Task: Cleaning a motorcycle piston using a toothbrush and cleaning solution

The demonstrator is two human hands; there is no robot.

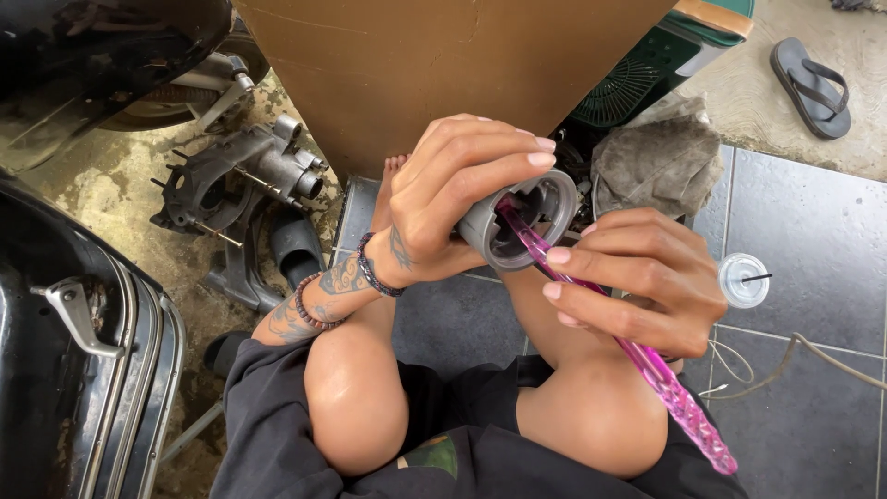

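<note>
Looking down over bare knees, I see the left hand point(453, 199) wrapped round a grey metal cylinder part w/ an open round bore point(522, 222), fingers curled over the top and thumb under, open end tilted toward the camera. The right hand point(637, 277) has fingers pressed together, pinching a pink translucent plastic-handled tool point(610, 337) near its front; the tip sits inside the bore, the handle runs down-right over the right knee. Cylinder is held up in the air, approx. centre frame, in front of a brown cardboard box point(443, 65). Left wrist carries two beaded bracelets point(346, 286). Just behind the right hand lies a crumpled grey rag point(661, 157), next to a green plastic fan housing point(647, 83). On the dark floor tiles right of the hand stands a clear plastic cup lid w/ straw point(743, 279). Far left: an engine casing part point(236, 176) on stained concrete, and a black motorbike body point(65, 342). A dark flip-flop sandal point(813, 83) lies top right.
</note>
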